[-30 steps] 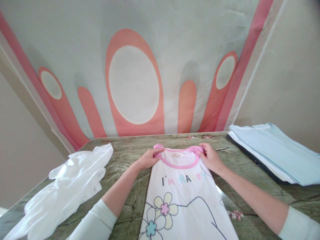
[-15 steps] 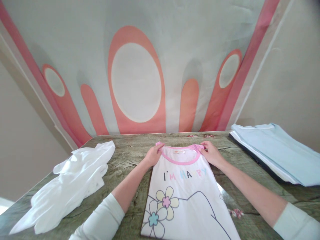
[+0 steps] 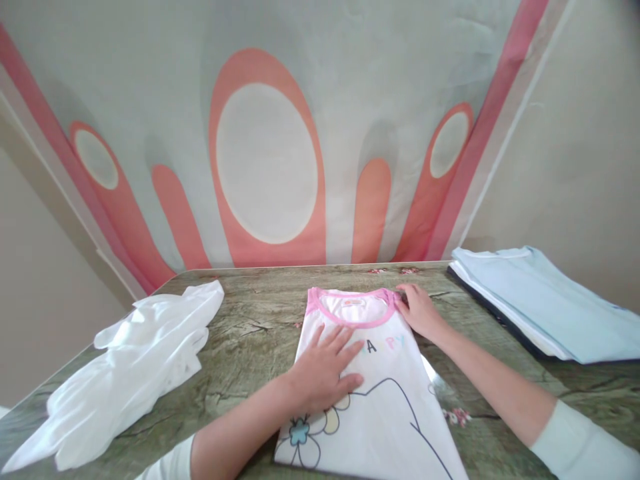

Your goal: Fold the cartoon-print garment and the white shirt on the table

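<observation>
Hands well apart, a person lays the left hand (image 3: 327, 370) flat, fingers spread, across the chest of a white printed shirt (image 3: 383, 437), while the right hand (image 3: 420, 312) curls at the garment's pink shoulder edge; whether its fingertips pinch the fabric cannot be told. Folded into a smooth, narrow panel, the shirt lies face up on the table directly before the wearer, its rounded pink collar (image 3: 375, 323) toward the far edge, with outlined petals and partly covered lettering on the front. At left, a thin white garment (image 3: 130, 373) lies in a loose, rumpled heap of soft creases; at right, a flat stack of folded clothes (image 3: 550, 300) shows pale blue on top, white and dark layers beneath. Weathered wood grain and small reddish floral motifs pattern the table (image 3: 245, 330). Behind it rises a pale grey backdrop (image 3: 345, 73) with coral rounded columns and white ovals, between plain walls.
</observation>
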Motion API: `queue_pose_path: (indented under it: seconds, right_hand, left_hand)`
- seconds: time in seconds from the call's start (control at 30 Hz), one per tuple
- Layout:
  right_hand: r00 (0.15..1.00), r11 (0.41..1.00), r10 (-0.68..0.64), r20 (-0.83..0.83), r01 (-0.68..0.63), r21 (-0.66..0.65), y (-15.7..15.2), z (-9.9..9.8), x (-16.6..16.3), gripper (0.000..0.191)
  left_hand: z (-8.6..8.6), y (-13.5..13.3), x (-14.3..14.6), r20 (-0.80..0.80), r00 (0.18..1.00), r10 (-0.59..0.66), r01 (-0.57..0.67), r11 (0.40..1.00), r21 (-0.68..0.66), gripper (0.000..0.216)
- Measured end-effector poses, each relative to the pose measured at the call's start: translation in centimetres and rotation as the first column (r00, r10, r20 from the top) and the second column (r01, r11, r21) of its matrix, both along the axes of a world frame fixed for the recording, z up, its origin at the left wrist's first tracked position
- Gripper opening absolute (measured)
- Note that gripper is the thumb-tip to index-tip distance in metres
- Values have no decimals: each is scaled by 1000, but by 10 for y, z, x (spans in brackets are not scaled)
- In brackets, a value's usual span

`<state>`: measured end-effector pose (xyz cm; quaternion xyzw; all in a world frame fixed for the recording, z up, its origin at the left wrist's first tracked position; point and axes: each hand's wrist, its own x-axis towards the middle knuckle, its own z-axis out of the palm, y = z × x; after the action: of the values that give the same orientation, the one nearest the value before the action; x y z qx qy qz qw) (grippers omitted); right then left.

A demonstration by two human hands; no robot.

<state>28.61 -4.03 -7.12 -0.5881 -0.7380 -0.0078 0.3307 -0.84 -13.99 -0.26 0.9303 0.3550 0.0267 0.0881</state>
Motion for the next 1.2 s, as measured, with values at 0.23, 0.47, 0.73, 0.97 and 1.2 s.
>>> queue_pose_path:
  seconds: [0.23,0.47,0.73,0.97,1.2]
  right_hand:
    - [956,964,263,129,-255,-79,-40,17,-30,50]
    - [955,946,190,227,-116,-303,-35,19,-22,56]
    - [924,925,319,212,-255,-282,-76,21,-26,56]
    - [948,967,167,271,-105,-232,-121,27,-36,59]
    - [881,865,427,205,-332,-375,-160,29,-28,60]
  left_hand:
    - [3,-10,4,-37,999,-20,19,999,-32,60]
    - [0,-10,6,-51,998,-24,24,1000,-12,60]
    - [-16,7,-23,4,990,144,-144,984,109,56]
    - [-15,-11,-45,-10,952,307,-297,929,219,49]
    - [-8,-61,-45,-18,989,149,-147,987,67,52]
